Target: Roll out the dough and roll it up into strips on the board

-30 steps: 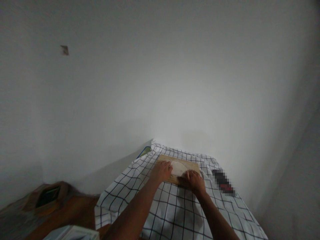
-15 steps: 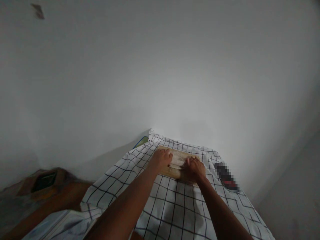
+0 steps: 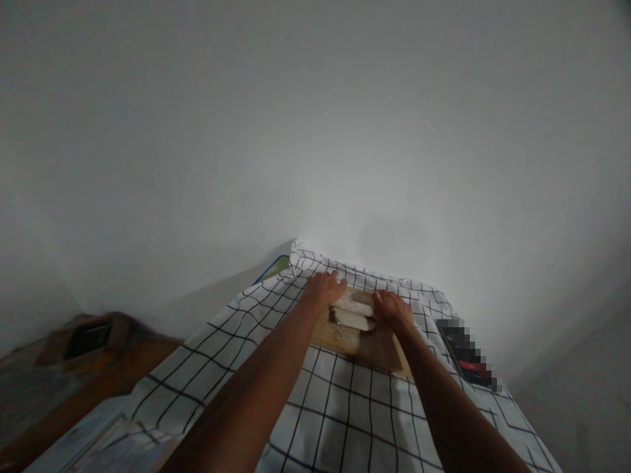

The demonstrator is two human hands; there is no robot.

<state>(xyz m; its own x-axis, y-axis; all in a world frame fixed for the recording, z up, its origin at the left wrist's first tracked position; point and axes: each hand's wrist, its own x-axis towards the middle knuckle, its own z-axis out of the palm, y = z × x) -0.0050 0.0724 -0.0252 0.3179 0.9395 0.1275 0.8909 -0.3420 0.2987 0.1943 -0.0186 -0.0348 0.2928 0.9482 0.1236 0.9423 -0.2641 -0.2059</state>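
Note:
A wooden board [image 3: 362, 345] dusted with white powder lies on the checked cloth. Across it runs a pale, floury roll [image 3: 355, 303], whose ends pass under my two hands; I cannot tell whether it is a rolling pin or dough. My left hand [image 3: 325, 289] bends over its left end, fingertips toward the wall. At the other end my right hand [image 3: 393, 309] is closed, its fingers curled over. Just nearer to me lies a second pale piece [image 3: 353, 320], rounded like rolled dough, with a ragged left end.
A white cloth with dark check lines [image 3: 340, 407] covers the table, which meets a grey wall [image 3: 315, 131]. At its right edge lies a dark, partly pixelated item [image 3: 468, 355] with a red part. A brown box-like object [image 3: 93, 338] sits low on the left.
Both hands have moved forward over the board, toward the wall. The second pale piece and more of the board's near side now show. The camera view has shifted slightly.

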